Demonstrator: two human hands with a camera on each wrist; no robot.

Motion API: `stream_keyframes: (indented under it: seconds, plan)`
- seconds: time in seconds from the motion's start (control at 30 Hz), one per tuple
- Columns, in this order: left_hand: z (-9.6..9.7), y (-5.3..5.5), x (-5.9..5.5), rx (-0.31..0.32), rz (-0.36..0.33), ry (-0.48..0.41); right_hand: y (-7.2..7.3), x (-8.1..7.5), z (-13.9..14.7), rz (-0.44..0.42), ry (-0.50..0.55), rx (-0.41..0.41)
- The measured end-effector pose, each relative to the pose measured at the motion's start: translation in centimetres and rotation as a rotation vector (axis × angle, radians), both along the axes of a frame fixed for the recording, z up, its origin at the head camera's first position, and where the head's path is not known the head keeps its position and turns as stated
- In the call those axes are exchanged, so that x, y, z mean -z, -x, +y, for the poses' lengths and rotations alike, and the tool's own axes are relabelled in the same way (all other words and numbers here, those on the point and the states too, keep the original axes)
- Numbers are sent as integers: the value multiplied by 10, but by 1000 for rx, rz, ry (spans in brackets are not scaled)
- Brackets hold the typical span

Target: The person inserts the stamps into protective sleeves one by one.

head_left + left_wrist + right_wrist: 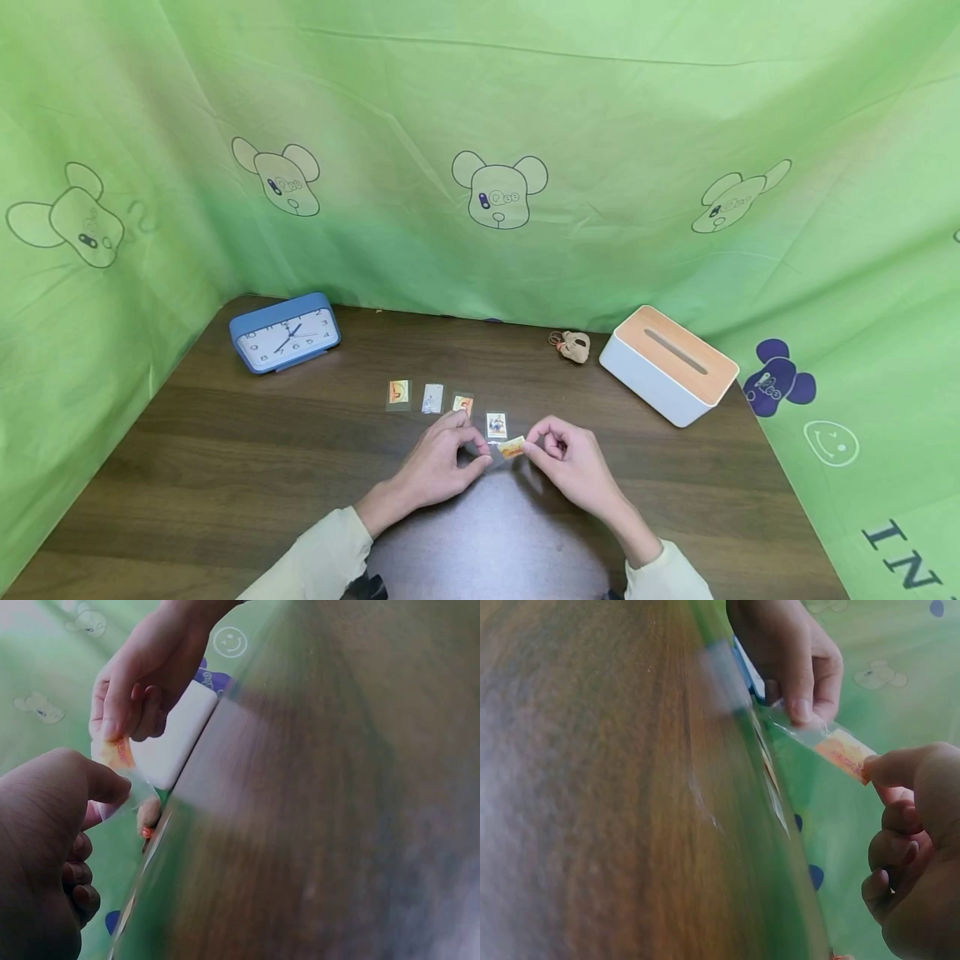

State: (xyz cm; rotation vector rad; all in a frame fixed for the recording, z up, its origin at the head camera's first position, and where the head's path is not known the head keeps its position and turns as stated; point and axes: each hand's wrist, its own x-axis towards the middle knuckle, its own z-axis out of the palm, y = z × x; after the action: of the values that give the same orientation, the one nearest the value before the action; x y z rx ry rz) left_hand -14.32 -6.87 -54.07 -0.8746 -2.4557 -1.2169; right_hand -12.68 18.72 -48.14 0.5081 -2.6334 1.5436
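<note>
My right hand pinches one end of a small yellow-and-orange stamp between thumb and forefinger. With thumb and forefinger, my left hand pinches the clear plastic sleeve that extends from the stamp. In the right wrist view the stamp is tilted, and how much of it lies inside the sleeve I cannot tell. Just beyond the hands, a stamp with a blue figure lies on the table. To its left lie an orange stamp, partly behind my left fingers, a pale stamp and another orange one, in clear sleeves.
A blue alarm clock stands at the back left of the brown wooden table. At the back right are a small beige pouch and a white tissue box with a wooden lid. Green printed cloth hangs around the table.
</note>
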Motion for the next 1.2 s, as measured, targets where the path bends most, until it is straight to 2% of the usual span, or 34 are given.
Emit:
stream_keyframes:
  seconds: [0.23, 0.4, 0.53, 0.77, 0.97, 1.2]
  plan:
    - [3, 2, 5, 5, 10, -16, -3, 1, -6, -10, 3, 5]
    - [5, 3, 8, -3, -7, -27, -5, 2, -9, -1, 20, 16]
    - [5, 4, 9, 7, -8, -71, -6, 2, -11, 13, 29, 21]
    - [3, 3, 5, -8, -58, -109, -6, 6, -8, 87, 61, 53]
    - [2, 3, 3, -13, -100, -121, -8, 6, -8, 118, 74, 32]
    - [2, 1, -3, 1, -95, -149, -10, 7, -10, 140, 92, 13]
